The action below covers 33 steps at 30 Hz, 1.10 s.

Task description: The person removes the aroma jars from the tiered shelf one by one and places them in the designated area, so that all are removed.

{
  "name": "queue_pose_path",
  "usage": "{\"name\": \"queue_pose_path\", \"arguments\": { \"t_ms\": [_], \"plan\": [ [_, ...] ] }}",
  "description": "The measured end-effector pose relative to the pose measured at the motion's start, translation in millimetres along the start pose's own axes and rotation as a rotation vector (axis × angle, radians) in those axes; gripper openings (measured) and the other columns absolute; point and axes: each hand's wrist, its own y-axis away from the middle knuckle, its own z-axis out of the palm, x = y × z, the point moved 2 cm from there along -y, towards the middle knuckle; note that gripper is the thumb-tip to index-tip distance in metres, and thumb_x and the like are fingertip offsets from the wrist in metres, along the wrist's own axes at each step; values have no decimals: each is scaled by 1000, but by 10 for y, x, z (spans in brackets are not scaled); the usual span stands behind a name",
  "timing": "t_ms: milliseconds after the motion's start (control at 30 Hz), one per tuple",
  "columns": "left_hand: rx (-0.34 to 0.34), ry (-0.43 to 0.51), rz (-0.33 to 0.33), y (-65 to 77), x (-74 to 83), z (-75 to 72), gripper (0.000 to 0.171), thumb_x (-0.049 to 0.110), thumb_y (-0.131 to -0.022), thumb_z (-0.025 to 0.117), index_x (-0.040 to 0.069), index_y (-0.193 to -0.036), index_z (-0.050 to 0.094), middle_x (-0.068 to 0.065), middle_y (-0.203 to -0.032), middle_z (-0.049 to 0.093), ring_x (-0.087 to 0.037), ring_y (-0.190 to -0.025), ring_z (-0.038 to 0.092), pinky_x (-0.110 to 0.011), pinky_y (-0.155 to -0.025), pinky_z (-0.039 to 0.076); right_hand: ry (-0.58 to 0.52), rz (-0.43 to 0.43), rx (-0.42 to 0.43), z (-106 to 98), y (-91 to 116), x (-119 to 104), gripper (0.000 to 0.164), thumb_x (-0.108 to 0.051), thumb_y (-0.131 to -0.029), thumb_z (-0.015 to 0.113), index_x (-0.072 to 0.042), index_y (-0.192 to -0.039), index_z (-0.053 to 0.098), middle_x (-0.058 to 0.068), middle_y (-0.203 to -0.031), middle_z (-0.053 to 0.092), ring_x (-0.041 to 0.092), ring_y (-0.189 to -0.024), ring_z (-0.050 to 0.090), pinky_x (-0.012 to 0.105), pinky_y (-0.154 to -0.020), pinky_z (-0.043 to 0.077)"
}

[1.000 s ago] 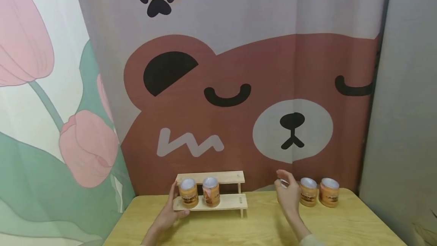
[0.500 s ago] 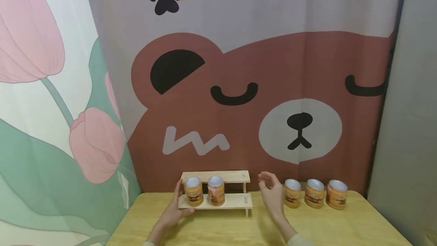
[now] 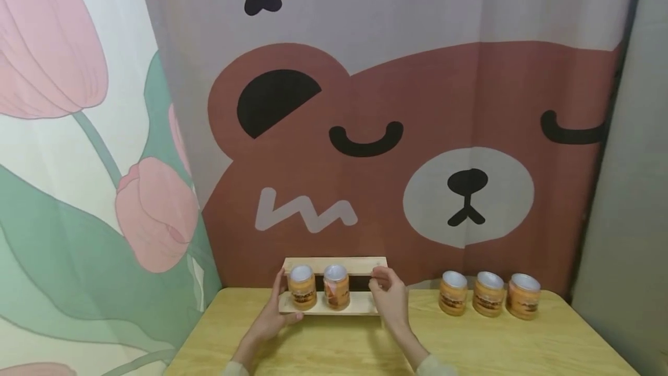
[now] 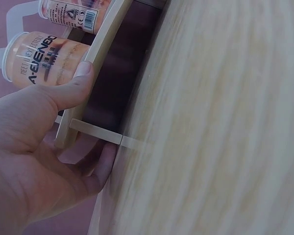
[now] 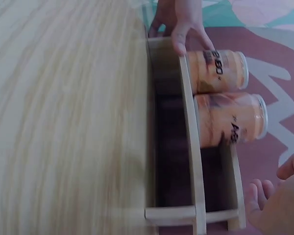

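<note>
A small two-tier wooden shelf (image 3: 360,303) stands at the back of the table, with two orange cans (image 3: 302,288) upright side by side on its lower board. My left hand (image 3: 268,318) grips the shelf's left end; in the left wrist view its thumb (image 4: 78,85) presses the board's front edge near a can, and its other fingers curl behind the end. At the right end is my right hand (image 3: 391,300), fingers loosely bent and holding nothing. From the right wrist, those fingers (image 5: 262,191) show just beyond the upper board's end.
Three similar orange cans (image 3: 488,295) stand in a row at the back right of the wooden table (image 3: 334,344). Behind the table hangs a curtain (image 3: 443,97) with a bear print, and a tulip-print curtain (image 3: 68,202) is on the left.
My right hand has left the leftmost of the three cans on the right and moved left to the shelf's right end. My left hand keeps its grip; the head view has shifted slightly.
</note>
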Motion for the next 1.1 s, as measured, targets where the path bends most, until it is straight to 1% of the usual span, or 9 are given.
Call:
{"name": "queue_pose_path", "arguments": {
  "t_ms": [67, 167, 333, 433, 567, 633, 767, 900, 1100],
  "plan": [
    [-8, -11, 26, -6, 2, 11, 130, 13, -79, 89, 25, -164, -8, -39, -153, 27, -59, -139, 26, -80, -104, 17, 13, 4, -13, 50, 16, 11, 22, 3, -90, 68, -6, -110, 72, 8, -103, 73, 20, -93, 69, 27, -78, 56],
    [-13, -3, 40, -11, 1, 27, 128, 12, -79, 88, 23, -164, -7, -40, -152, 27, -61, -138, 26, -80, -103, 18, 30, 15, -41, 112, 35, 18, 22, 1, -89, 68, -6, -109, 72, 5, -101, 72, 20, -91, 69, 28, -76, 57],
    [-13, 31, -19, -7, 19, 39, 127, 11, -79, 88, 26, -165, -3, -38, -155, 24, -58, -141, 23, -77, -107, 15, 57, 52, -119, 201, 63, 29, 26, -3, -89, 71, -2, -114, 70, 10, -107, 70, 23, -92, 67, 31, -73, 57],
    [-16, 42, -25, -1, 24, 44, 127, 7, -79, 88, 26, -165, -4, -38, -155, 25, -58, -141, 23, -77, -108, 14, 48, 66, -161, 256, 80, 51, 32, -8, -89, 75, 1, -118, 67, 16, -110, 68, 27, -95, 67, 31, -75, 58],
    [-23, 62, -4, -1, 20, 50, 127, 4, -79, 87, 24, -165, -4, -36, -155, 27, -56, -141, 26, -75, -110, 15, 23, 79, -202, 330, 102, 66, 43, -12, -86, 80, 4, -122, 64, 19, -112, 67, 34, -99, 66, 32, -76, 59],
    [-27, 58, 5, 0, 19, 47, 126, 4, -79, 87, 23, -165, -4, -36, -155, 27, -56, -141, 26, -75, -110, 15, 25, 79, -226, 371, 107, 62, 49, -14, -84, 82, 4, -125, 62, 18, -113, 66, 35, -101, 66, 33, -78, 59],
    [-29, 37, 6, 13, 31, 39, 126, 6, -79, 87, 22, -165, -4, -36, -155, 27, -56, -141, 26, -75, -109, 15, 97, 48, -276, 454, 133, 53, 58, -20, -83, 85, 3, -130, 60, 17, -117, 66, 32, -103, 66, 39, -83, 58],
    [-19, 32, -10, 24, 35, 42, 126, 7, -79, 87, 24, -165, -4, -38, -155, 26, -56, -141, 25, -74, -110, 14, 152, 27, -288, 528, 167, 75, 64, -25, -81, 88, 0, -132, 60, 16, -119, 67, 31, -105, 66, 45, -86, 56],
    [8, 15, -23, 28, 51, 28, 126, 8, -79, 87, 24, -165, -4, -42, -155, 18, -60, -142, 18, -77, -108, 14, 151, 15, -288, 611, 145, 127, 67, -26, -80, 89, -2, -135, 59, 15, -120, 68, 31, -107, 65, 47, -87, 56]
  ]
}}
